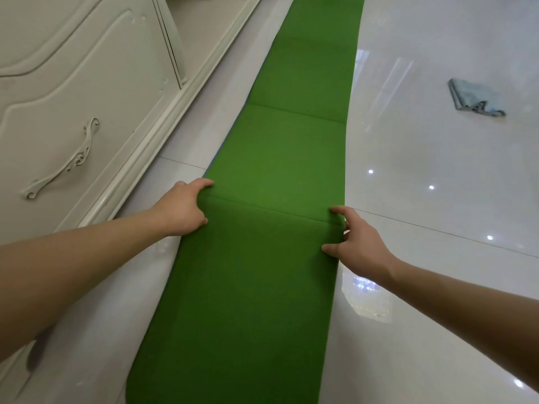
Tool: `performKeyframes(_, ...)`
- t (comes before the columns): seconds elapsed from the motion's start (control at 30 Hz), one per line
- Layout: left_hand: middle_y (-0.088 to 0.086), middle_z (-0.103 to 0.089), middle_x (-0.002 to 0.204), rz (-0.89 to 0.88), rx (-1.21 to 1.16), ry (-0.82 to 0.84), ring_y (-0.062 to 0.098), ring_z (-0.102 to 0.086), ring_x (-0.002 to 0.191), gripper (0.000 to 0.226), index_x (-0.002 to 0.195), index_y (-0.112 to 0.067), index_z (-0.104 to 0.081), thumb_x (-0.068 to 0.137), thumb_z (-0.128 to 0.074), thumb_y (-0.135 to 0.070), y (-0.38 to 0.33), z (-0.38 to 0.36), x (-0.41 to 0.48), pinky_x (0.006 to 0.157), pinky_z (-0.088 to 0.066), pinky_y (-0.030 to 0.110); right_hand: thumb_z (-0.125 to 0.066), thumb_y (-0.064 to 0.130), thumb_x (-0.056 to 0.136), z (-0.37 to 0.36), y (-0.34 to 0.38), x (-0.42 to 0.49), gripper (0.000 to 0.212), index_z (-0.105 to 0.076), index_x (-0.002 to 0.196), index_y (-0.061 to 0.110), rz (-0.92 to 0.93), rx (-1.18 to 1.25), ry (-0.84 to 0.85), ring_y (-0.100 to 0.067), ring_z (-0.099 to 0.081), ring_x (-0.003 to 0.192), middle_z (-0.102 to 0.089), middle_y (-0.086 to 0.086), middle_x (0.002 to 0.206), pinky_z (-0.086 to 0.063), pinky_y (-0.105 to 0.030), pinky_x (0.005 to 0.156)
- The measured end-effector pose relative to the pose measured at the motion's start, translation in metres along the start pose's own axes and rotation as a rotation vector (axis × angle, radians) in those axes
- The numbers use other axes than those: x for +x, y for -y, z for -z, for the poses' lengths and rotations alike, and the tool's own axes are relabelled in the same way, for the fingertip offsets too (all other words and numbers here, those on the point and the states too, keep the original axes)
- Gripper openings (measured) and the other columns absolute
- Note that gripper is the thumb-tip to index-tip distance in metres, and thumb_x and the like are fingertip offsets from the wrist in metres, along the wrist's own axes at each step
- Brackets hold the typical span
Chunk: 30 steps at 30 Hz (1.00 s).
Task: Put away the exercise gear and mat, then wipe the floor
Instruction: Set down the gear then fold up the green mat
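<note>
A long green exercise mat [274,158] lies flat on the glossy white floor and runs from the bottom of the view to the top. Fold creases cross it at intervals. My left hand [182,208] grips the mat's left edge at the nearest crease, thumb on top and fingers curled under the edge. My right hand [354,239] grips the right edge at the same crease, with its thumb on top and its fingers round the side. A crumpled light blue cloth [474,97] lies on the floor to the right of the mat.
A cream cabinet [81,91] with a curled ornate handle [62,161] stands close along the mat's left side. Its plinth leaves a narrow strip of floor beside the mat. Shiny white tiles [437,199] stretch out to the right.
</note>
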<state>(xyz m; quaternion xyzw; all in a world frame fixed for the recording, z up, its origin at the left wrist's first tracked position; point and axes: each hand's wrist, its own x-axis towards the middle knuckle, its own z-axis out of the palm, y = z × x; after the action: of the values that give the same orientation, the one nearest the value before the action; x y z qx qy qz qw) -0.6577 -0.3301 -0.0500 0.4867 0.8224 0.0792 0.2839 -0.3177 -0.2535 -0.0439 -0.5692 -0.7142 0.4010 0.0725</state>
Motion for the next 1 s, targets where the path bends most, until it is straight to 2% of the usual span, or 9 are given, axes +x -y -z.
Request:
performKeyframes(0.23,0.012,-0.047,0.128,-0.047,-0.003,-0.075,0.029,-0.061,0.096,0.083,0.144,-0.036,-0.041,0.075,-0.082,-0.016,-0.018,0.017,-0.015,0.083,-0.053,0.036,-0.077,0.015,0.074,0.027,0.009,-0.008,0.076,-0.041,0.14,0.032,0.056,-0.03,-0.064,-0.022,-0.061,0.096,-0.053,-0.003,0.119,-0.053,-0.039,0.089)
performKeyframes(0.33,0.012,-0.046,0.127,-0.08,-0.003,-0.102,0.028,-0.058,0.1,0.081,0.144,-0.033,-0.043,0.076,-0.082,-0.016,-0.03,0.022,-0.023,0.087,-0.05,0.034,-0.077,0.014,0.075,0.039,0.01,-0.014,0.076,-0.042,0.14,0.031,0.068,-0.05,-0.09,-0.022,-0.061,0.095,-0.052,-0.005,0.119,-0.053,-0.035,0.084)
performKeyframes(0.4,0.01,-0.045,0.124,-0.106,0.003,-0.117,0.024,-0.053,0.097,0.079,0.144,-0.032,-0.043,0.077,-0.082,-0.017,-0.038,0.025,-0.03,0.085,-0.046,0.031,-0.077,0.013,0.076,0.047,0.011,-0.019,0.075,-0.042,0.14,0.03,0.071,-0.066,-0.103,-0.022,-0.061,0.093,-0.052,-0.005,0.117,-0.051,-0.031,0.079)
performKeyframes(0.6,0.004,-0.043,0.11,-0.153,0.038,-0.181,0.02,-0.047,0.093,0.07,0.138,-0.03,-0.049,0.077,-0.083,-0.023,-0.054,0.033,-0.05,0.087,-0.045,0.033,-0.079,0.017,0.075,0.067,0.011,-0.034,0.072,-0.045,0.137,0.029,0.102,-0.133,-0.142,-0.021,-0.057,0.094,-0.055,-0.005,0.114,-0.045,-0.028,0.078)
performKeyframes(0.73,0.004,-0.051,0.109,-0.184,0.05,-0.227,0.02,-0.049,0.093,0.06,0.126,-0.028,-0.057,0.074,-0.086,-0.027,-0.058,0.038,-0.06,0.078,-0.042,0.03,-0.08,0.02,0.075,0.079,0.011,-0.048,0.067,-0.048,0.133,0.029,0.128,-0.145,-0.159,-0.022,-0.059,0.092,-0.059,-0.004,0.11,-0.051,-0.033,0.08)
performKeyframes(0.83,0.004,-0.056,0.11,-0.208,0.066,-0.259,0.022,-0.053,0.098,0.053,0.117,-0.029,-0.06,0.072,-0.087,-0.032,-0.061,0.038,-0.066,0.078,-0.039,0.032,-0.081,0.021,0.075,0.088,0.01,-0.058,0.062,-0.052,0.129,0.029,0.134,-0.151,-0.183,-0.019,-0.06,0.086,-0.06,-0.003,0.104,-0.048,-0.029,0.072)
performKeyframes(1.0,-0.002,-0.056,0.097,-0.288,0.022,-0.33,0.02,-0.053,0.091,0.042,0.108,-0.028,-0.065,0.072,-0.086,-0.035,-0.071,0.044,-0.078,0.076,-0.04,0.033,-0.081,0.018,0.074,0.11,0.015,-0.069,0.049,-0.059,0.117,0.028,0.142,-0.152,-0.26,-0.008,-0.058,0.067,-0.058,0.002,0.089,-0.04,-0.02,0.055)
